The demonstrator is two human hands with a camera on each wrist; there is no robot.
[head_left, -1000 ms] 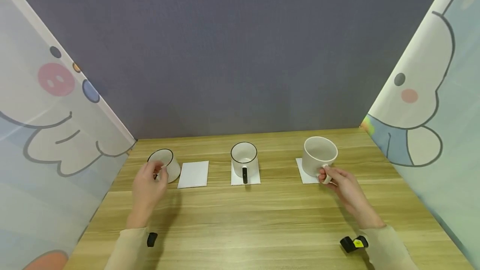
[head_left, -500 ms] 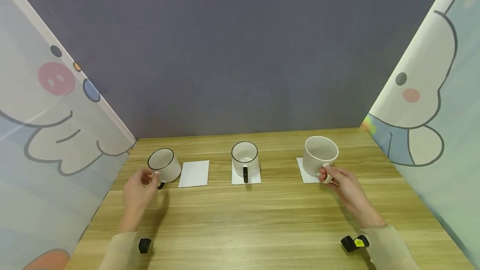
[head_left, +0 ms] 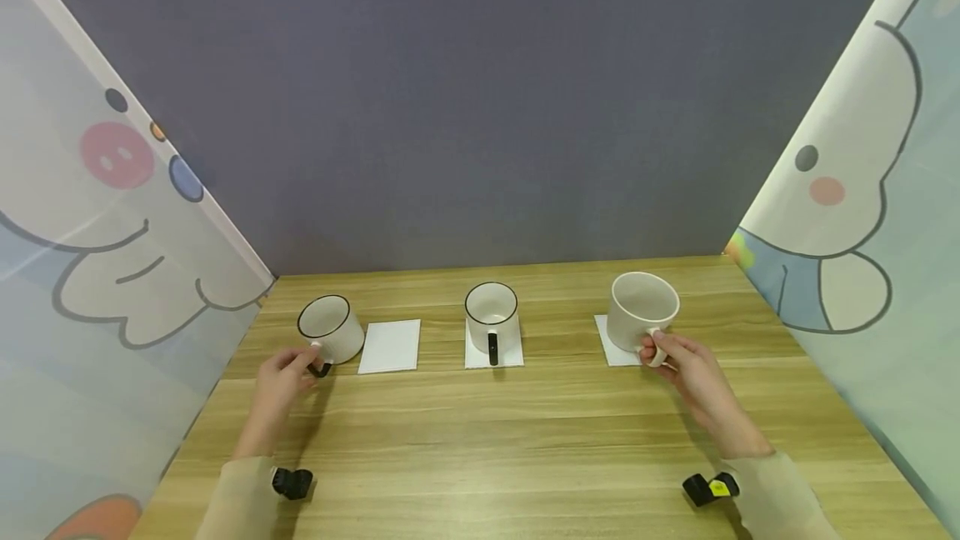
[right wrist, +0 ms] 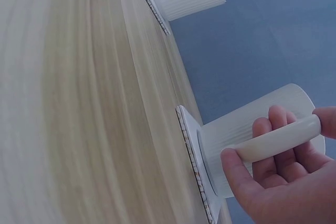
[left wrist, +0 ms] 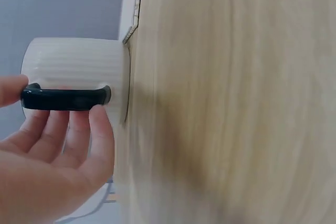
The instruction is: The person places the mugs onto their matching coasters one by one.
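Observation:
At the left of the table, a white mug (head_left: 341, 338) with a dark rim and black handle (left wrist: 65, 98) stands directly on the wood. My left hand (head_left: 279, 380) holds that handle, thumb at its upper end and fingers curled in behind it. On the right, a larger all-white mug (head_left: 633, 327) stands on a white square coaster (head_left: 604, 342). My right hand (head_left: 693, 373) grips its white handle (right wrist: 281, 139), with the fingers through the loop and the thumb on top.
Beside the left mug lies a bare white coaster (head_left: 389, 347). A dark-rimmed mug (head_left: 491, 332) stands on another coaster (head_left: 476, 357) mid-table, its black handle facing me. A grey panel (head_left: 480, 107) closes off the back, and printed curtains (head_left: 840, 215) flank the table (head_left: 495, 448).
My left hand has come down and slightly left from over the left mug's front and taken hold of its black handle. My right hand keeps its hold.

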